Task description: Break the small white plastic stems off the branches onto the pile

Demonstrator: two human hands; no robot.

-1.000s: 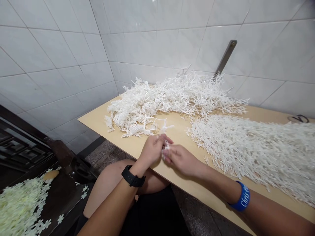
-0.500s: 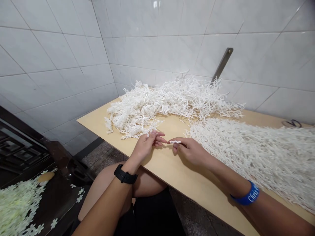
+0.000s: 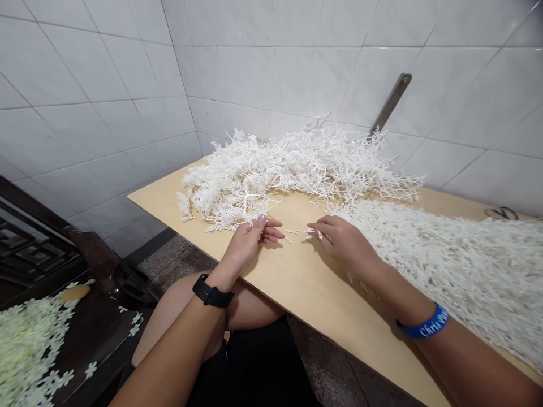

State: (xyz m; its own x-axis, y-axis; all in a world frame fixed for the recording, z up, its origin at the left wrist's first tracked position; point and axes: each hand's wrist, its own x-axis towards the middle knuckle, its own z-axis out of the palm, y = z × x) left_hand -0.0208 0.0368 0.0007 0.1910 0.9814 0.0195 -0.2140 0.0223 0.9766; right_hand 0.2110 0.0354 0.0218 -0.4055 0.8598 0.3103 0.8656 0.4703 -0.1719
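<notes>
My left hand (image 3: 248,243) rests at the edge of a tangled heap of white plastic sprigs (image 3: 280,169), with thumb and fingers pinching a branch end (image 3: 254,221). My right hand (image 3: 343,240) lies farther right, against a dense white mass of sprigs (image 3: 449,271). Its fingertips hold a small white sprig piece (image 3: 314,233). A few tiny white fragments (image 3: 291,233) lie on the bare board between my hands. The light wooden board (image 3: 305,282) carries all of this.
White tiled walls (image 3: 106,113) rise behind the board, with a metal bracket (image 3: 390,102) on the wall and dark scissors (image 3: 503,213) at the far right. At lower left, pale green flower pieces (image 3: 29,350) lie on a dark surface (image 3: 97,322). My knee (image 3: 178,311) sits below the board's edge.
My hands have moved apart, the right one shifting right toward the dense mass. Small white fragments now lie on the board between them.
</notes>
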